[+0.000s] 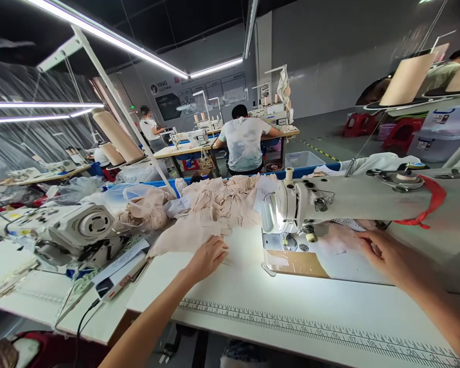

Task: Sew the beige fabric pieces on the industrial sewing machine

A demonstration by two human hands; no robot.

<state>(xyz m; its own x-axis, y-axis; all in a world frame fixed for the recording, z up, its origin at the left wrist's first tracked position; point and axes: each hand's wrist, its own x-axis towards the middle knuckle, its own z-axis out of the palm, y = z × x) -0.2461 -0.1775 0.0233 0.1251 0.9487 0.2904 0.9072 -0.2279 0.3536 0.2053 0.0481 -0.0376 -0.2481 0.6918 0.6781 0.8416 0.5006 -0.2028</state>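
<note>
My left hand (207, 258) lies on the white sewing table (237, 286), its fingers flat at the near edge of a pile of beige fabric pieces (222, 202). My right hand (381, 253) reaches beneath the arm of a white sewing machine (352, 197). Its fingertips come together at the edge of a beige fabric piece (339, 237) on the machine bed, partly hidden by the machine. The lit needle area (289, 235) stands between my hands, apart from both.
A second sewing machine (76, 227) stands at left beside a small white box (122, 273) with a cable. Plastic-bagged fabric (145, 204) lies behind it. A printed ruler (291, 324) runs along the table's front edge. Ahead, a person (243, 140) sits facing away. Thread cones (408, 79) stand at right.
</note>
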